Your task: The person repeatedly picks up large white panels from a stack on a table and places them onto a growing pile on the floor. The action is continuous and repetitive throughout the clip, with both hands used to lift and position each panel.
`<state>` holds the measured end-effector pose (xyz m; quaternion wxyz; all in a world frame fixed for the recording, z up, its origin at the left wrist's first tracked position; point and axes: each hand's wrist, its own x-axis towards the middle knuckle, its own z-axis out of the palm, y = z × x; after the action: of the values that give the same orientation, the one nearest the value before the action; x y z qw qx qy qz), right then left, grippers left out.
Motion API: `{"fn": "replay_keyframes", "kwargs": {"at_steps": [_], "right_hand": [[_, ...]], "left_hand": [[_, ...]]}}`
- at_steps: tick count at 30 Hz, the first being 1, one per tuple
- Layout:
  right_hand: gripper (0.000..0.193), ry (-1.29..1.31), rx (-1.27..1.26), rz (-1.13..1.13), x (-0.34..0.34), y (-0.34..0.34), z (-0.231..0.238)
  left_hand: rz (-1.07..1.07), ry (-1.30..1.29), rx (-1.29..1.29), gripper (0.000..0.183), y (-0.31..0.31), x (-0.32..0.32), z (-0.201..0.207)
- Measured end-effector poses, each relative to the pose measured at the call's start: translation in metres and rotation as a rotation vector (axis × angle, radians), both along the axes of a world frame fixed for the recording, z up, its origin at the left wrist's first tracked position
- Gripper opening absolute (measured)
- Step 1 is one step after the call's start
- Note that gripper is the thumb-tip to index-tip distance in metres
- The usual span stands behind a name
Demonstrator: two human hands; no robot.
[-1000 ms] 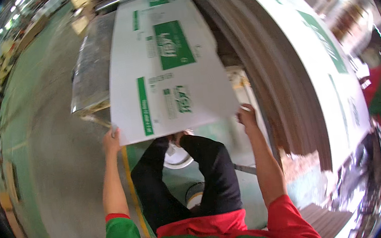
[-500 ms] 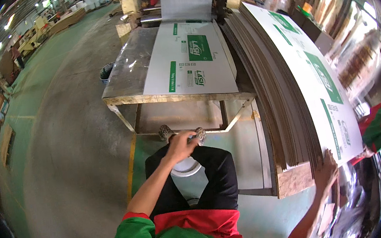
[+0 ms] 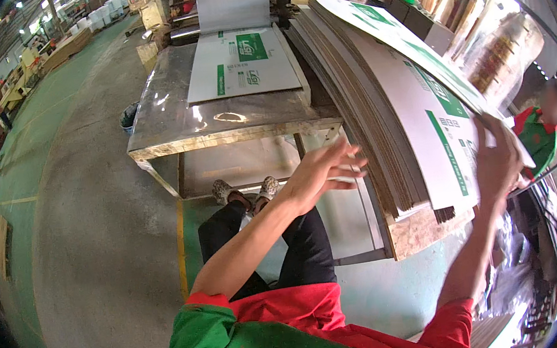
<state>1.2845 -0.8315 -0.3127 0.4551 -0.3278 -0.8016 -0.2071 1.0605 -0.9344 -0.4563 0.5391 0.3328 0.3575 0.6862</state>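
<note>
My right hand (image 3: 499, 157) grips the near edge of the top printed cardboard sheet (image 3: 440, 65), white with green print. That sheet is tilted up off the stack, its near corner raised. Beneath it another white and green sheet (image 3: 417, 139) lies on the stack of brown-edged cardboard (image 3: 360, 107). My left hand (image 3: 325, 174) is held out over the gap between my knees and the stack, fingers spread, holding nothing. Ahead, another printed sheet (image 3: 240, 66) lies on the metal table (image 3: 164, 121), its far end at the machine's rollers (image 3: 184, 34).
A co-worker in a red and green shirt (image 3: 540, 143) stands beyond the stack at the right. A wooden pallet (image 3: 420, 234) supports the stack. Clear film (image 3: 233, 2) hangs above the rollers. A bucket (image 3: 128, 116) stands left of the table. Plastic-wrapped rolls (image 3: 503, 52) are behind.
My right hand has raised the top sheet, uncovering the one below. My left hand has moved from between my knees toward the stack. The table's sheet has slid farther into the machine.
</note>
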Motion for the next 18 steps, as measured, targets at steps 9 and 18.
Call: {"fn": "replay_keyframes", "kwargs": {"at_steps": [9, 18], "right_hand": [[0.039, 0.526, -0.020, -0.504, 0.151, 0.002, -0.164], [0.037, 0.764, -0.878, 0.281, 0.077, -0.044, -0.166]], "left_hand": [[0.233, -0.080, -0.042, 0.040, -0.122, -0.028, -0.010], [0.621, -0.027, -0.330, 0.037, -0.357, -0.079, -0.112]]}}
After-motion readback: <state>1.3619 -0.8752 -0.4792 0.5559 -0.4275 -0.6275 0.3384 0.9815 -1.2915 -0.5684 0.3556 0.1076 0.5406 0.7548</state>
